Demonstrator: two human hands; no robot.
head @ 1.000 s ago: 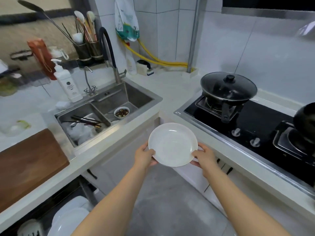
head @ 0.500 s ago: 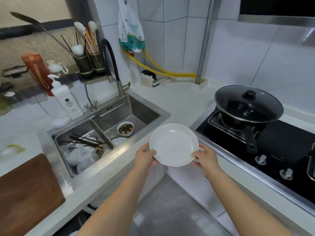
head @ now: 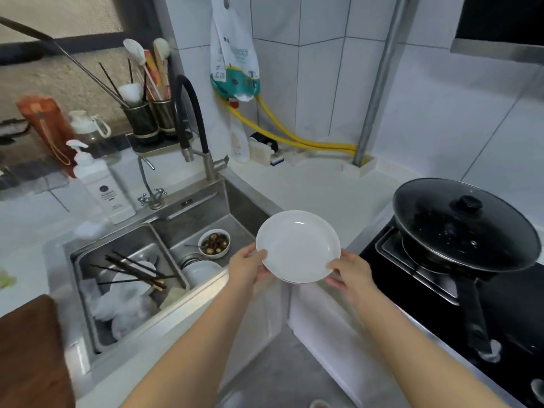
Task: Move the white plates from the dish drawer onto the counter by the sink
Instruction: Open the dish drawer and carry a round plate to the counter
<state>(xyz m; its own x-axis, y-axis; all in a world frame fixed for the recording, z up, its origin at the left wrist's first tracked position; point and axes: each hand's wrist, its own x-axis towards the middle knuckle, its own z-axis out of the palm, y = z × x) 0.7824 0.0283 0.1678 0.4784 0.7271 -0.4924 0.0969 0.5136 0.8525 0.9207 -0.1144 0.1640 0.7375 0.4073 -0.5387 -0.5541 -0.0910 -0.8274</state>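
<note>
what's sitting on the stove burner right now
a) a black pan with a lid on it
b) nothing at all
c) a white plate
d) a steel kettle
a: a black pan covered by a dark lid sits on the stove, while the white plate is held over the counter corner by the left hand and right hand.

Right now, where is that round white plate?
In the head view the round white plate sits mid-frame, gripped at its rim by the left hand and right hand, above the counter corner between steel sink and black stove.
</note>
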